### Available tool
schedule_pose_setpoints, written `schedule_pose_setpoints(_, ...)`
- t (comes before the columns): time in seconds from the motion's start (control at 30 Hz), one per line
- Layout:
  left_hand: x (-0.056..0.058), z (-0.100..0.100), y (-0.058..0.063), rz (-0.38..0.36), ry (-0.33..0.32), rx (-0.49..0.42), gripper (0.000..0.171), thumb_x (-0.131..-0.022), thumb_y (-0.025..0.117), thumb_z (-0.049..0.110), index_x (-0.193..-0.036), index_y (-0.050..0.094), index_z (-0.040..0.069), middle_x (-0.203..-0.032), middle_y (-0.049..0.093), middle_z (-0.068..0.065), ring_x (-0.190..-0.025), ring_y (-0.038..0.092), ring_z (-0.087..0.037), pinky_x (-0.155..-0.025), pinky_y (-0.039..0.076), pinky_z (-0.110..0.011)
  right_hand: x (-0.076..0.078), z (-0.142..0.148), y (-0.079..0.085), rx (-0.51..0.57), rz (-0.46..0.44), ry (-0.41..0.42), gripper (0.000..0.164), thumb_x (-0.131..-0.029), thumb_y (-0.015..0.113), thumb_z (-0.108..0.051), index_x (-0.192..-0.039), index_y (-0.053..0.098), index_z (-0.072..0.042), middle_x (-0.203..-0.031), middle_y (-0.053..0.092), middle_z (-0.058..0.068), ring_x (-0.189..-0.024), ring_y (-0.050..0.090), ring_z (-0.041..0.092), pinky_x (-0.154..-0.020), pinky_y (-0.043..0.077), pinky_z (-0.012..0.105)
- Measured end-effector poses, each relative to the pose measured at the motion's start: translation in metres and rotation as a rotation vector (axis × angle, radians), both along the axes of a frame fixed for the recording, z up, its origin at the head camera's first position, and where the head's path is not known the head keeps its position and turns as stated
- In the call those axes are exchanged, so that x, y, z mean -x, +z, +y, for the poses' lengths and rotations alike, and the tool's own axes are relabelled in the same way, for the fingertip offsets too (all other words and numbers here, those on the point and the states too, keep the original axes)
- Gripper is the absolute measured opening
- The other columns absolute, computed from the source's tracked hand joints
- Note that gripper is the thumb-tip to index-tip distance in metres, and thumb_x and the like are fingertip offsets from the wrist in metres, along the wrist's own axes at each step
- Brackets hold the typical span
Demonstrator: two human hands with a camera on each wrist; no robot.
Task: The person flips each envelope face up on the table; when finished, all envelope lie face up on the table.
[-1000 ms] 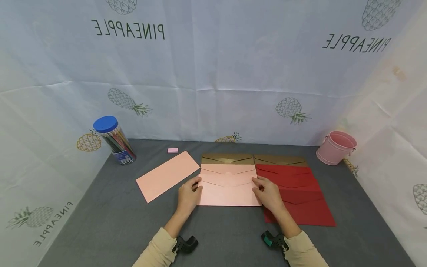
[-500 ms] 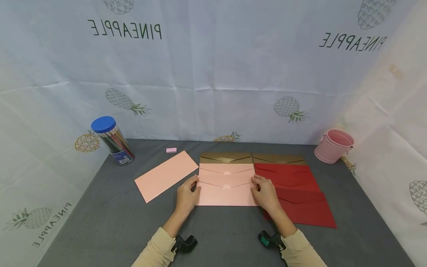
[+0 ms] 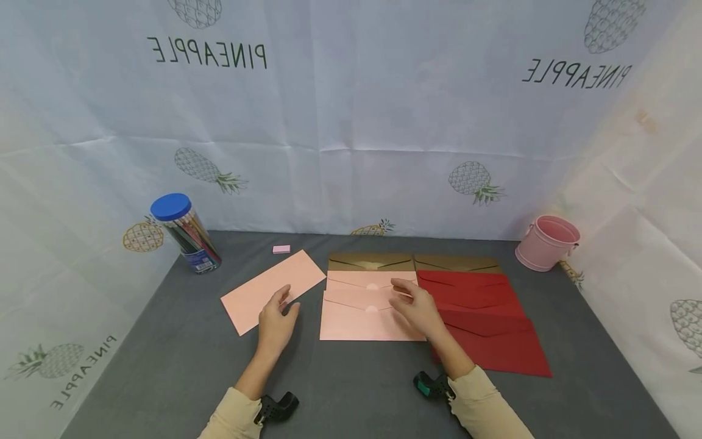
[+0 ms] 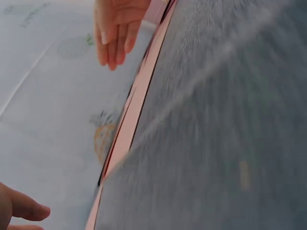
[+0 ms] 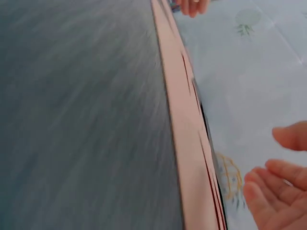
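Observation:
Two overlapping pink envelopes (image 3: pixel 356 326) lie in the middle of the grey table, their flap lines showing. My right hand (image 3: pixel 419 310) hovers over their right part with relaxed fingers and holds nothing. My left hand (image 3: pixel 276 326), its fingers loosely spread, is over the near right part of a slanted pink envelope (image 3: pixel 255 296), also holding nothing. In the left wrist view a thumb and part of the left hand (image 4: pixel 21 208) show at the lower left. The right hand (image 5: pixel 283 191) appears with parted fingers in the right wrist view.
Gold envelopes (image 3: pixel 351 261) peek out behind the pink ones. Several red envelopes (image 3: pixel 510 350) overlap on the right. A blue-lidded jar of pencils (image 3: pixel 189 235) stands back left, near a small pink block (image 3: pixel 281 249). A pink bucket (image 3: pixel 545 244) stands back right.
Both hands have left the side edges of the middle pink envelopes. The left hand moved left toward the slanted envelope; the right moved slightly left over the middle ones.

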State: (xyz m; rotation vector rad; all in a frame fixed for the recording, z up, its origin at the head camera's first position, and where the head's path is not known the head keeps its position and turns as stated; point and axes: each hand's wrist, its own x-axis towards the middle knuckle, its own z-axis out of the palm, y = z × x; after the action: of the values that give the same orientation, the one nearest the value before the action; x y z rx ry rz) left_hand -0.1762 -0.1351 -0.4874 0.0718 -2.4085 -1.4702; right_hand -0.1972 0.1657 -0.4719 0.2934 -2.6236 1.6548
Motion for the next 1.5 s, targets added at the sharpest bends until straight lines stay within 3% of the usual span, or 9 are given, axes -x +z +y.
schedule_pose_setpoints(0.3,-0.012,-0.054,-0.006,-0.018,0.156,-0.047,0.046,-0.086,0.061,0.000,-0.131,0.051,-0.005,-0.133,0.052,-0.025,-0.125,0.049,-0.040,-0.104,0.039,-0.047,0.037,-0.058,-0.001,0.195,-0.065,0.321,0.056,-0.092,0.061,-0.007,-0.140,0.036,0.008,-0.143,0.041,0.025,-0.133,0.040,0.037,-0.108,0.037,0.044)
schedule_pose_setpoints(0.5,-0.013,-0.066,-0.004,-0.072,0.248,-0.002,0.055,-0.086,0.059,0.003,-0.137,0.042,-0.007,-0.144,0.039,-0.027,-0.131,0.037,-0.047,-0.107,0.031,-0.057,0.054,-0.093,0.013,0.181,-0.146,0.425,0.058,-0.093,0.057,-0.004,-0.142,0.031,0.010,-0.146,0.034,0.029,-0.135,0.035,0.041,-0.108,0.037,0.046)
schedule_pose_setpoints(0.67,-0.013,-0.069,-0.003,-0.110,0.295,-0.011,0.062,-0.086,0.058,0.004,-0.140,0.032,-0.011,-0.150,0.024,-0.032,-0.139,0.022,-0.047,-0.113,0.020,-0.057,0.079,-0.116,-0.002,0.167,-0.177,0.428,0.058,-0.094,0.057,-0.008,-0.145,0.031,0.003,-0.149,0.035,0.019,-0.138,0.035,0.033,-0.109,0.037,0.041)
schedule_pose_setpoints(0.8,-0.013,-0.071,-0.005,-0.128,0.305,-0.046,0.064,-0.087,0.058,0.006,-0.141,0.030,-0.012,-0.150,0.022,-0.032,-0.139,0.021,-0.046,-0.114,0.020,-0.056,0.089,-0.128,-0.006,0.133,-0.219,0.424,0.062,-0.094,0.058,-0.012,-0.147,0.028,-0.002,-0.153,0.031,0.014,-0.141,0.030,0.028,-0.109,0.037,0.042)
schedule_pose_setpoints(0.97,-0.012,-0.072,-0.008,-0.125,0.293,-0.054,0.061,-0.086,0.057,0.005,-0.140,0.033,-0.011,-0.148,0.028,-0.031,-0.138,0.026,-0.045,-0.112,0.024,-0.055,0.095,-0.140,-0.006,0.076,-0.259,0.432,0.067,-0.095,0.057,-0.012,-0.149,0.021,0.001,-0.155,0.023,0.016,-0.143,0.024,0.029,-0.112,0.033,0.042)
schedule_pose_setpoints(1.1,-0.012,-0.071,-0.009,-0.101,0.292,-0.076,0.058,-0.086,0.057,0.003,-0.139,0.036,-0.010,-0.147,0.029,-0.031,-0.138,0.026,-0.045,-0.112,0.025,-0.055,0.094,-0.146,-0.003,0.029,-0.246,0.405,0.066,-0.094,0.057,-0.011,-0.148,0.022,0.005,-0.154,0.026,0.019,-0.142,0.027,0.031,-0.113,0.031,0.044)
schedule_pose_setpoints(1.23,-0.013,-0.071,-0.010,-0.043,0.302,-0.184,0.056,-0.086,0.056,-0.001,-0.138,0.037,-0.010,-0.147,0.029,-0.031,-0.138,0.027,-0.043,-0.112,0.026,-0.052,0.093,-0.149,-0.003,0.025,-0.224,0.344,0.060,-0.094,0.058,-0.010,-0.146,0.030,0.004,-0.149,0.035,0.019,-0.137,0.035,0.032,-0.109,0.036,0.043)
schedule_pose_setpoints(1.37,-0.012,-0.073,-0.010,0.004,0.315,-0.365,0.055,-0.089,0.053,-0.004,-0.141,0.035,-0.008,-0.149,0.029,-0.027,-0.140,0.027,-0.036,-0.115,0.023,-0.046,0.092,-0.148,-0.003,0.094,-0.224,0.287,0.054,-0.093,0.058,-0.007,-0.142,0.039,0.001,-0.141,0.046,0.017,-0.122,0.049,0.030,-0.090,0.050,0.035)
schedule_pose_setpoints(1.5,-0.012,-0.073,-0.007,0.045,0.332,-0.495,0.053,-0.091,0.050,-0.004,-0.143,0.035,-0.004,-0.150,0.031,-0.021,-0.142,0.026,-0.029,-0.116,0.023,-0.043,0.090,-0.145,0.000,0.159,-0.210,0.238,0.049,-0.090,0.059,-0.002,-0.138,0.048,-0.006,-0.133,0.053,0.015,-0.095,0.051,0.022,-0.064,0.045,0.026)
